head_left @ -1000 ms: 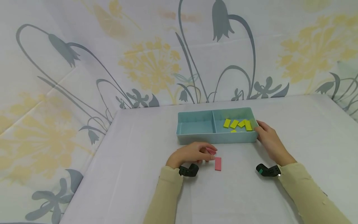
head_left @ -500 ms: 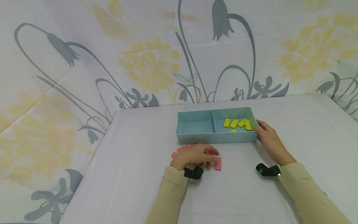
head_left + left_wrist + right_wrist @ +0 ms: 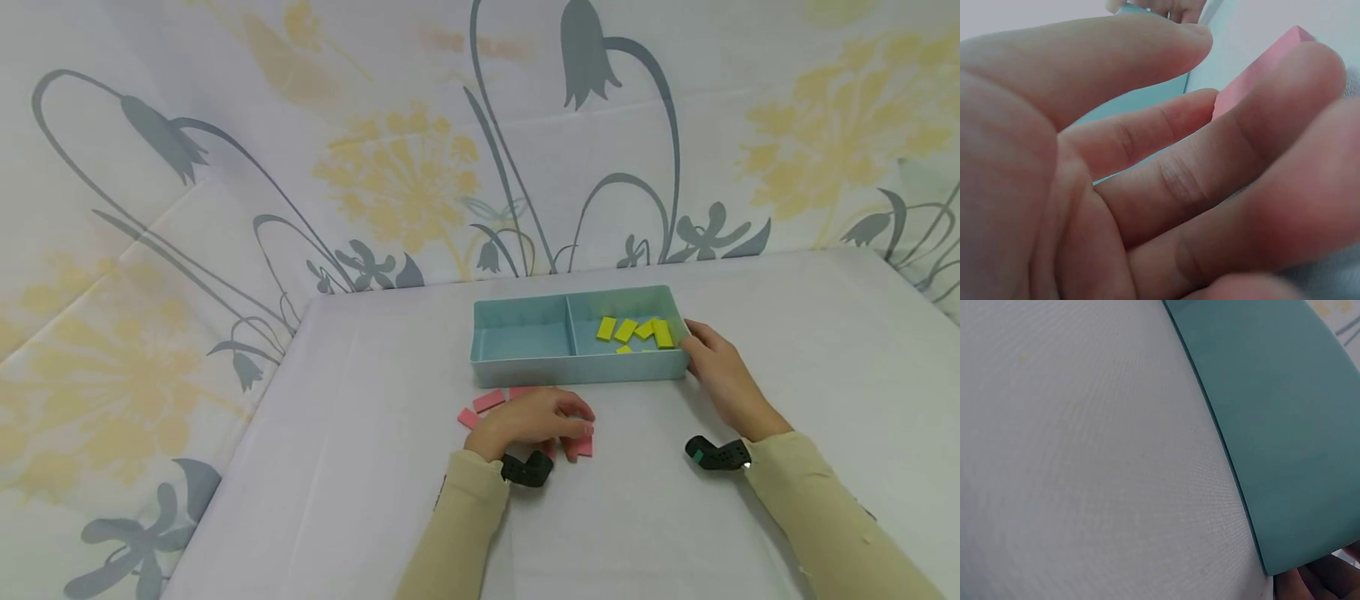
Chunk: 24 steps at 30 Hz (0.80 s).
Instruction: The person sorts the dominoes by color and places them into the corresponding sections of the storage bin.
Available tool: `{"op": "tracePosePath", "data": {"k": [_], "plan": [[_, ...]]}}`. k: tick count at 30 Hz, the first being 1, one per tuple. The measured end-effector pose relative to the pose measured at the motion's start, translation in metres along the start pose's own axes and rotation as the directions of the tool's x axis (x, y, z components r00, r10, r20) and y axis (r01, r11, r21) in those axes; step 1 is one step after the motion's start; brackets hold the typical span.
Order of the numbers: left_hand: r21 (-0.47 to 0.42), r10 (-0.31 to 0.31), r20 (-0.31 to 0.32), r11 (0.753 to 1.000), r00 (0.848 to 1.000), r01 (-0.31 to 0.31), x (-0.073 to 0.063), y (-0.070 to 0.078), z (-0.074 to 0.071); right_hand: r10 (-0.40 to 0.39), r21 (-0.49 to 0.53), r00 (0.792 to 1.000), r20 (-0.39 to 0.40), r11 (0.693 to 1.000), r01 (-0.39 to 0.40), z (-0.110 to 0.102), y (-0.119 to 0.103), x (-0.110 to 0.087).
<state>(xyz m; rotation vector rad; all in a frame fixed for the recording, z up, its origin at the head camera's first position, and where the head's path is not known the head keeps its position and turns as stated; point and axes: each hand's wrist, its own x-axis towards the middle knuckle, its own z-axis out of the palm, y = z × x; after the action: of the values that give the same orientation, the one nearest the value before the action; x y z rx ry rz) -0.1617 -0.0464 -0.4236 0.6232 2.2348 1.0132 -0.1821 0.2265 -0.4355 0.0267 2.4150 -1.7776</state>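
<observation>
My left hand is low over the table, just in front of a light blue two-part box. Its fingertips touch a pink tile; in the left wrist view that pink tile lies beyond the fingers, with the thumb held apart. More pink tiles lie beside and partly under this hand. At the box's right end, my right hand grips the corner. The right wrist view shows the box wall with a few fingers behind its end. Several yellow tiles lie in the right compartment.
The box's left compartment shows only its bare floor. A white cloth covers the table. Behind it rises a flower-patterned curtain. Each wrist wears a black strap device.
My left hand has shifted right and slightly nearer, onto the rightmost pink tile, uncovering pink tiles to its left. My right hand stays at the box's end.
</observation>
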Motion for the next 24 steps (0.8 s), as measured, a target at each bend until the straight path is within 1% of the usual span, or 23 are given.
{"op": "tracePosePath", "data": {"k": [3,5,10,16,24], "plan": [[0.057,-0.006,-0.014,0.998,1.000,0.007,0.001,0.001,0.001,0.000,0.004,1.000,0.004,1.000,0.000,0.000,0.000,0.000],[0.079,-0.008,-0.021,0.997,1.000,0.009,0.001,0.002,0.001,0.005,0.008,1.000,0.004,1.000,-0.005,0.001,-0.001,-0.001],[0.081,-0.022,-0.036,0.996,0.999,0.025,0.002,0.004,0.003,0.010,0.009,1.000,-0.006,1.000,-0.010,0.001,-0.003,0.000],[0.102,-0.046,-0.060,0.993,0.997,0.052,0.003,0.004,0.006,0.003,0.007,1.000,0.001,1.000,-0.003,0.000,-0.003,0.000],[0.112,-0.046,-0.047,0.992,0.998,0.051,0.005,0.009,0.011,0.000,0.006,1.000,-0.007,1.000,0.000,-0.001,-0.003,0.000]]}}
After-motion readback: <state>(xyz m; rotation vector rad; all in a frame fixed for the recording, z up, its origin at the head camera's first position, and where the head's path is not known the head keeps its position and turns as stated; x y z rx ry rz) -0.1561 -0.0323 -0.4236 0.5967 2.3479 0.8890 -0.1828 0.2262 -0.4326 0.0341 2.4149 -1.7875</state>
